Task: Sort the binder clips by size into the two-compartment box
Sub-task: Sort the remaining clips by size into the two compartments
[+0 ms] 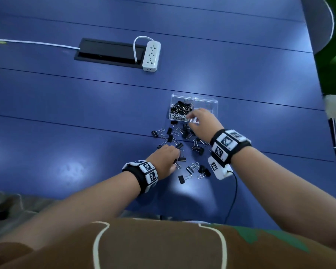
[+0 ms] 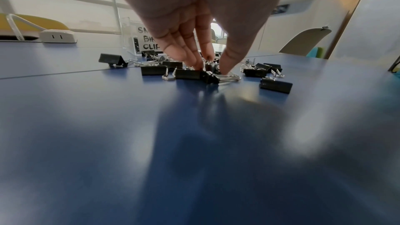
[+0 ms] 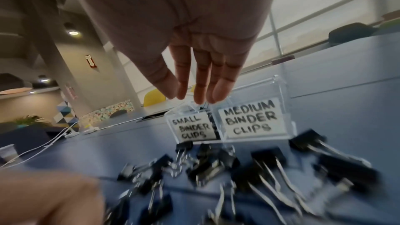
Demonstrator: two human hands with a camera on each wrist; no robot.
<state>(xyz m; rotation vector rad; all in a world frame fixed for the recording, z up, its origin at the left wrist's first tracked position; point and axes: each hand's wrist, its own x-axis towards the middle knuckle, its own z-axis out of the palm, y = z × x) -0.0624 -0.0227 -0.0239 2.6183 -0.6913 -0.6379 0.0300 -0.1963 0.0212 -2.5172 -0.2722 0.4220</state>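
Note:
A clear two-compartment box [image 1: 208,102] stands on the blue table; its left half, labelled small binder clips [image 3: 192,128], holds several black clips [image 1: 180,107], and its right half, labelled medium [image 3: 249,121], looks empty. Loose black binder clips [image 1: 182,144] lie scattered in front of the box. My left hand [image 1: 174,157] is down among them, with fingers and thumb pinching one small clip [image 2: 210,70] on the table. My right hand [image 1: 190,114] hovers over the box's front edge near the divider, fingers [image 3: 200,91] straight and holding nothing.
A white power strip [image 1: 151,55] lies beside a black cable hatch [image 1: 109,53] at the far middle, with a white cable [image 1: 33,42] running left. A black wire [image 1: 234,193] trails from my right wrist unit. The table's edge runs down the right side.

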